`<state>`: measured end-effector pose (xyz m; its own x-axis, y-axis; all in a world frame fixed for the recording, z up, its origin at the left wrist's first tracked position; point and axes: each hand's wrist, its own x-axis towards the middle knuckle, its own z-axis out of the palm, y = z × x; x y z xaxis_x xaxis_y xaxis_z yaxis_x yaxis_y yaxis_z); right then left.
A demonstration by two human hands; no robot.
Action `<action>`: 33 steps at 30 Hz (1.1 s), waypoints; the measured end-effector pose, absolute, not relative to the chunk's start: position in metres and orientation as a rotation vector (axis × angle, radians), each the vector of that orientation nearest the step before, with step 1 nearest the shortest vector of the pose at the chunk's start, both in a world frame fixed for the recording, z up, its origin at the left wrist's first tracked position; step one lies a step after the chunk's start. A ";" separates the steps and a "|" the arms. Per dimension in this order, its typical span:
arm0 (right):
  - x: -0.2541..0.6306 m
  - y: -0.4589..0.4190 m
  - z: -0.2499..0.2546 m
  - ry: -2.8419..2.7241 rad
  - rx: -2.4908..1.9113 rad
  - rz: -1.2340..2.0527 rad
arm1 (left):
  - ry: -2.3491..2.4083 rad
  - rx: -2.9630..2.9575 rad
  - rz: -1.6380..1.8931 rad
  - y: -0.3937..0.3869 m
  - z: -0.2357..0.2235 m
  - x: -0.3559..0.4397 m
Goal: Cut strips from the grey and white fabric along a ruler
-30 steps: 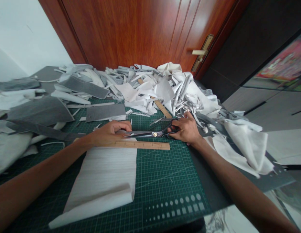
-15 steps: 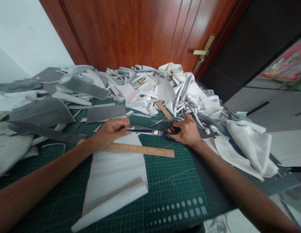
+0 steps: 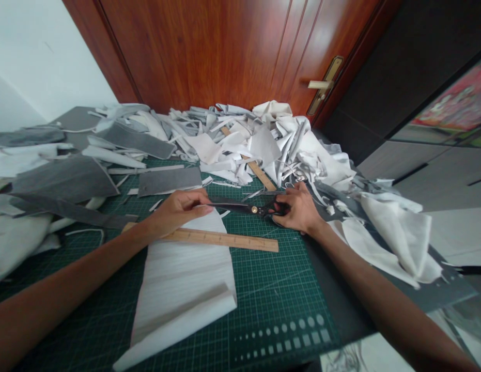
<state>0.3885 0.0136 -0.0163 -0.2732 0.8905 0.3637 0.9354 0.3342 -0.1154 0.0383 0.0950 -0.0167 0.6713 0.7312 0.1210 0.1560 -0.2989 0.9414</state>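
One white sheet (image 3: 189, 268): the left hand (image 3: 182, 212) pinches it; the right hand (image 3: 300, 209) grips scissors (image 3: 254, 210) that slid right, maybe after snipping.

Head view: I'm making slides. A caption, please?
Right hand holding black-handled metal scissors, left hand at the far end of a lined white sheet crossed by a straight wooden ruler.
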 end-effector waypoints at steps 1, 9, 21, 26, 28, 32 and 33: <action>0.390 0.014 -0.016 -2.227 -1.622 -0.169 | 0.716 1.812 0.673 0.094 -0.017 0.039; 0.392 0.016 -0.020 -2.113 -1.758 -0.153 | 0.727 1.789 0.645 0.093 -0.017 0.040; 0.383 0.014 -0.016 -2.067 -1.918 -0.151 | 0.807 1.912 0.578 0.093 -0.014 0.042; 0.384 0.015 -0.017 -2.083 -1.912 -0.150 | 0.800 1.951 0.635 0.095 -0.015 0.044; 0.384 0.015 -0.017 -2.072 -1.916 -0.148 | 0.796 1.955 0.661 0.095 -0.015 0.045; 0.386 0.015 -0.017 -2.041 -1.887 -0.087 | 0.822 1.953 0.680 0.094 -0.014 0.045; 0.387 0.016 -0.017 -2.031 -1.873 -0.062 | 0.830 1.948 0.677 0.094 -0.014 0.045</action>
<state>0.3866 0.0159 -0.0173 -0.0427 0.9528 0.3007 0.9694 0.1124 -0.2182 0.0445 0.0936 -0.0136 0.6272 0.7675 0.1324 0.2836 -0.3833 0.8790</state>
